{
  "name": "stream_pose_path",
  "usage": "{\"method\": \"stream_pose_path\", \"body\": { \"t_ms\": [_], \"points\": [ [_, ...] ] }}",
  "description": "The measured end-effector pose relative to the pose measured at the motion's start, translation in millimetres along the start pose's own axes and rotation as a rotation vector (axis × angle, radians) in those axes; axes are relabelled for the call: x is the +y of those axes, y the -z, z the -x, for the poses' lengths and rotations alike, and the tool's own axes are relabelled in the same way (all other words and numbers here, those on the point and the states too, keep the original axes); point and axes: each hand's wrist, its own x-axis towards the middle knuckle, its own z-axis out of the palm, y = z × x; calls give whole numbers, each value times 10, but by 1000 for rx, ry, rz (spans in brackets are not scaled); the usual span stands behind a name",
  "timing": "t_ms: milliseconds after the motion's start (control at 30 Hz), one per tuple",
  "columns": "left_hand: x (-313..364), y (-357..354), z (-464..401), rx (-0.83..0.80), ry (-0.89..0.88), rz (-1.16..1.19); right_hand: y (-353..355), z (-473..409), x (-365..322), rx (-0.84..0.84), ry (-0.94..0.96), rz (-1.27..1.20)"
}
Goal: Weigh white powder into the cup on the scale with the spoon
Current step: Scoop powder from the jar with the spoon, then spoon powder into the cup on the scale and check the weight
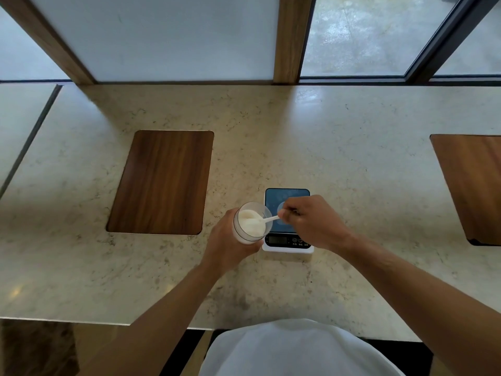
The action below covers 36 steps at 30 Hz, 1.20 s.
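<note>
White powder filled the clear plastic jar your left hand clasped and tilted beside the white digital scale, so the white plastic spoon pinched in your right hand could scoop toward the barely visible clear cup.

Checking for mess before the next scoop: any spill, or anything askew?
No spill shows on the counter or scale. The jar is tilted in the left hand, deliberately; the right hand dips the spoon into its powder.
</note>
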Motion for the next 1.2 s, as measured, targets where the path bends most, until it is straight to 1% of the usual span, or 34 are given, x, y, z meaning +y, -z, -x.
{"method": "stream_pose_path", "body": {
  "t_ms": [400,633,833,967,1200],
  "points": [
    [-45,-55,-46,-14,47,9,147,13,5,40,-44,-57],
    [-70,-37,-36,-14,93,10,298,50,-2,101,-60,-102],
    [-89,-33,-22,-2,151,16,430,56,133,158,-101,-134],
    [-106,-22,-27,4,168,26,491,60,254,193,-124,-110],
    [-108,-18,-33,10,168,34,428,82,472,190,-185,-96]
  ]
}}
